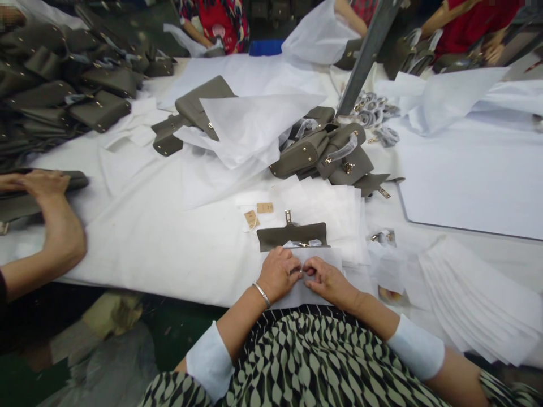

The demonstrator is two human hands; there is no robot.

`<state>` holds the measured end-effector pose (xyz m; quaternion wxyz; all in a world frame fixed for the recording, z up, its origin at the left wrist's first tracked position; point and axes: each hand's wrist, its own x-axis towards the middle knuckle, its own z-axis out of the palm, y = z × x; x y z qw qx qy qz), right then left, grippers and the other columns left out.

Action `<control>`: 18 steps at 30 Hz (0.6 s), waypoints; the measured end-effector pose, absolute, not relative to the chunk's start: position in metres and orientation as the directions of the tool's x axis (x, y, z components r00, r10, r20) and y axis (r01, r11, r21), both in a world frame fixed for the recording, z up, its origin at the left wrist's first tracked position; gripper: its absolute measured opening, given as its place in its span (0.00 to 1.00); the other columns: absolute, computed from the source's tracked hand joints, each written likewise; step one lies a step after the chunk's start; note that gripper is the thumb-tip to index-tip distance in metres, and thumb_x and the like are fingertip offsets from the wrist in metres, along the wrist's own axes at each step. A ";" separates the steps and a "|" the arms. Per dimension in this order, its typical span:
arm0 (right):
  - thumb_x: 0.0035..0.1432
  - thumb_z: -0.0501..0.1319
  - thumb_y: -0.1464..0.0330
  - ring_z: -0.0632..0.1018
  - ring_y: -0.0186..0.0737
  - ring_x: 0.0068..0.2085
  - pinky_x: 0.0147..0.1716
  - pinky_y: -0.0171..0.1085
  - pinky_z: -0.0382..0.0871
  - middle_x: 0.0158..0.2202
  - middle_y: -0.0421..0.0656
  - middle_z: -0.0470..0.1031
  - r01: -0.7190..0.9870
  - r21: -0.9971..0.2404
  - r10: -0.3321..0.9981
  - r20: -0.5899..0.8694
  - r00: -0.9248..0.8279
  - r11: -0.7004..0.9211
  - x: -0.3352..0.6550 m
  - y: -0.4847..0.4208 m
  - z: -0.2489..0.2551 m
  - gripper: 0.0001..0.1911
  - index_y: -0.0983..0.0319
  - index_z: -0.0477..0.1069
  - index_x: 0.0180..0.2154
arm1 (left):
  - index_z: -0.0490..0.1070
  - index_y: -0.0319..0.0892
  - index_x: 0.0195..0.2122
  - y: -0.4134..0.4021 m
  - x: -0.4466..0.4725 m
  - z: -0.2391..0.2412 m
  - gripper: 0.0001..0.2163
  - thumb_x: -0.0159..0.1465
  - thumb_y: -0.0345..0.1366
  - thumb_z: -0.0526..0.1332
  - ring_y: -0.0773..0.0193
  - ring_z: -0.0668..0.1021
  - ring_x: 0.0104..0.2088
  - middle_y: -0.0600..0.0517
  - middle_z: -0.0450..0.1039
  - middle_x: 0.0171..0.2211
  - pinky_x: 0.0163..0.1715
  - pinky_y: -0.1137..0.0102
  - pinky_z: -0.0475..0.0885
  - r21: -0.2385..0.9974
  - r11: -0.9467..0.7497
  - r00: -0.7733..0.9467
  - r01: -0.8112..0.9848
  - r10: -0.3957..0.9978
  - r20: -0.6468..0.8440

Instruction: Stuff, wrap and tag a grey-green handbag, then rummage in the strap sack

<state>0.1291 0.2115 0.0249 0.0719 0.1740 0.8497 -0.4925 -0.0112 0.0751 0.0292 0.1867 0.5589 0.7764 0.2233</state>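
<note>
White table (161,249): olive bag (292,233) half hidden under tissue (326,259).

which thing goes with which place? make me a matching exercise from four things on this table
Things
1 olive handbag
2 brown paper tags
3 stack of white sheets
4 pile of olive bags

Places
a far left
b near right
c near centre, by the near edge
d just beyond the handbag, to its left

Pairs: 1-c; 2-d; 3-b; 4-a
</note>
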 end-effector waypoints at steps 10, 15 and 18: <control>0.53 0.58 0.73 0.71 0.36 0.34 0.36 0.36 0.62 0.31 0.39 0.70 0.414 -0.791 0.306 -0.299 -0.904 0.450 0.115 0.205 0.027 0.03 0.62 0.66 0.33 | 0.67 0.41 0.29 0.080 -0.020 0.027 0.06 0.54 0.29 0.66 0.65 0.69 0.30 0.56 0.67 0.28 0.30 0.71 0.61 0.743 0.326 -0.256 0.585 0.943 -0.213; 0.55 0.58 0.71 0.71 0.36 0.33 0.36 0.36 0.62 0.32 0.38 0.69 0.429 -0.781 0.308 -0.314 -0.898 0.454 0.116 0.205 0.028 0.02 0.61 0.65 0.32 | 0.68 0.41 0.26 0.082 -0.030 0.024 0.05 0.54 0.25 0.63 0.67 0.70 0.30 0.57 0.67 0.26 0.31 0.73 0.63 0.807 0.275 -0.171 0.522 0.961 -0.216; 0.54 0.58 0.72 0.71 0.35 0.33 0.36 0.36 0.61 0.31 0.38 0.69 0.446 -0.780 0.306 -0.337 -0.890 0.439 0.114 0.207 0.030 0.03 0.61 0.65 0.32 | 0.67 0.40 0.25 0.085 -0.031 0.023 0.06 0.54 0.25 0.62 0.67 0.69 0.30 0.56 0.66 0.26 0.31 0.73 0.62 0.820 0.268 -0.172 0.506 0.963 -0.209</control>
